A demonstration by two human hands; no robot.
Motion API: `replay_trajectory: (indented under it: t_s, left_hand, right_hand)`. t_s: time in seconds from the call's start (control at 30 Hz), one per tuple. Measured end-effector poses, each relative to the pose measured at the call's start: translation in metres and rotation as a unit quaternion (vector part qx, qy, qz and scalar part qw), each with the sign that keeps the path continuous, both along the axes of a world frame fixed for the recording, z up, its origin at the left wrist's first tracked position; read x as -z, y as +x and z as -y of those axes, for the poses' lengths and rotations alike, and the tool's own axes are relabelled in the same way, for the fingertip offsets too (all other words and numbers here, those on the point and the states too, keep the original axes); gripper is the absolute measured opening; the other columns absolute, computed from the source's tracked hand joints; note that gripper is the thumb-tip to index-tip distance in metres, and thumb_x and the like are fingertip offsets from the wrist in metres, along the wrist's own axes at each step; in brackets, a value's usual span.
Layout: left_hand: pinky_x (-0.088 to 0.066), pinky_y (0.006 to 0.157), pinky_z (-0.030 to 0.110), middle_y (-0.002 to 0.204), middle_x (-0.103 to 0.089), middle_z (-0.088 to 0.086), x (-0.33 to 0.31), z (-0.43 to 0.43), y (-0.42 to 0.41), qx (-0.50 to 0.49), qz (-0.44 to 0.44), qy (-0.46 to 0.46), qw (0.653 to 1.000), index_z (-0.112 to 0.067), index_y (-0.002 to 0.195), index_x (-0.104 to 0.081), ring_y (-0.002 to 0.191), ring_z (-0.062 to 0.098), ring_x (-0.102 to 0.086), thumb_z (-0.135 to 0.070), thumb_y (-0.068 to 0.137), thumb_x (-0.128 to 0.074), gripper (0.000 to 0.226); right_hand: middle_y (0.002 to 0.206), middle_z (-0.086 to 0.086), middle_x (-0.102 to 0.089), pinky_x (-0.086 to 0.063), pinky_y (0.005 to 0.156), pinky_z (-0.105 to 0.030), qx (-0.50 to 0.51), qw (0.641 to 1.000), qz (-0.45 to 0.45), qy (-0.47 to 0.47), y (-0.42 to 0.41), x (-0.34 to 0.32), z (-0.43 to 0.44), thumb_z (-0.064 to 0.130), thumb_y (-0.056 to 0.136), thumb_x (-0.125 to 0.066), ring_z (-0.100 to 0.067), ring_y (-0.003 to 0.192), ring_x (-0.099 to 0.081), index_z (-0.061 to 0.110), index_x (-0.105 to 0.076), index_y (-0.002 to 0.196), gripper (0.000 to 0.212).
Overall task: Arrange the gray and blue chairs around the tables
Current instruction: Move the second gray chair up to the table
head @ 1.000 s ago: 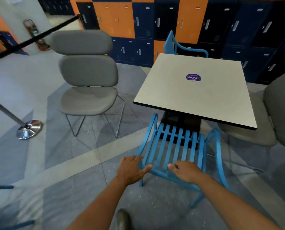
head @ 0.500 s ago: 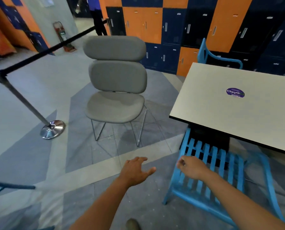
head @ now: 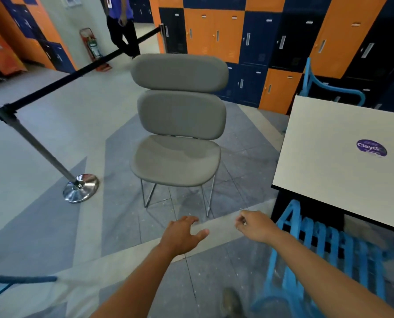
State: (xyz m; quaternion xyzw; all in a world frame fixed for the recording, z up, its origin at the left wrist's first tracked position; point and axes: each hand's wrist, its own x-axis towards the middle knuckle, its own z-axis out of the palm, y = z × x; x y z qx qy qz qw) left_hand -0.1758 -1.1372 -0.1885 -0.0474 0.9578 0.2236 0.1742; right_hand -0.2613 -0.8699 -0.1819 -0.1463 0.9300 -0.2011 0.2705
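The table (head: 343, 157) is cut off at the right edge, and the blue chair (head: 324, 255) tucked under it is motion-blurred, its seat hidden by the tabletop; a second blue chair (head: 329, 86) peeks out behind the table. The gray chair (head: 180, 138) stands in full view on the floor, ahead of both hands and untouched. The left hand (head: 182, 235) is spread, empty; the right hand (head: 255, 226) is loosely curled, holding nothing, just left of the near blue chair

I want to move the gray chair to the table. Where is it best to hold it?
Probably the gray chair by its top back cushion, one hand on each rounded end, reaching from the front: it faces you upright, and both hands are empty.
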Motion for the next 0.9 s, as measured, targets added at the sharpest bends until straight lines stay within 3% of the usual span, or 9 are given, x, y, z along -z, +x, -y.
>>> replay_trajectory:
  t_s: [0.23,0.57,0.7,0.9]
  left_hand:
    - [-0.037,0.113,0.037,0.150,-0.055,-0.001,0.007,0.026,-0.115,0.000,-0.004,0.004,1.000,-0.028,0.146,-0.052,0.134,0.018,-0.054,-0.077,0.090,-0.052,0.074]
    - [-0.044,0.107,0.034,0.144,-0.058,0.001,-0.032,0.025,-0.351,-0.013,-0.080,0.062,0.995,-0.024,0.143,-0.056,0.127,0.021,-0.057,-0.047,0.095,-0.069,0.055]
    - [-0.045,0.108,0.038,0.143,-0.060,0.002,-0.053,0.019,-0.433,-0.010,-0.104,0.099,0.990,-0.023,0.142,-0.057,0.128,0.023,-0.058,-0.042,0.094,-0.072,0.054]
    - [-0.045,0.106,0.034,0.135,-0.063,0.007,-0.068,0.019,-0.550,-0.001,-0.153,0.096,0.984,-0.018,0.137,-0.063,0.122,0.024,-0.061,-0.036,0.091,-0.077,0.051]
  right_hand:
    - [0.117,0.009,-0.070,-0.051,0.090,-0.032,0.010,1.000,-0.004,0.002,-0.114,0.004,0.026,0.054,0.099,-0.055,-0.014,0.105,-0.064,0.031,-0.065,0.114,0.029]
    - [0.124,0.006,-0.070,-0.050,0.090,-0.029,0.035,0.995,-0.058,-0.066,-0.321,-0.041,0.053,0.044,0.099,-0.062,-0.014,0.110,-0.065,0.026,-0.067,0.121,0.030]
    - [0.127,0.005,-0.068,-0.047,0.089,-0.026,0.045,0.989,-0.096,-0.102,-0.393,-0.061,0.058,0.044,0.096,-0.065,-0.015,0.116,-0.063,0.025,-0.065,0.126,0.035]
    - [0.132,0.007,-0.065,-0.046,0.091,-0.029,0.057,0.980,-0.142,-0.126,-0.503,-0.080,0.063,0.047,0.096,-0.065,-0.015,0.119,-0.061,0.029,-0.061,0.128,0.037]
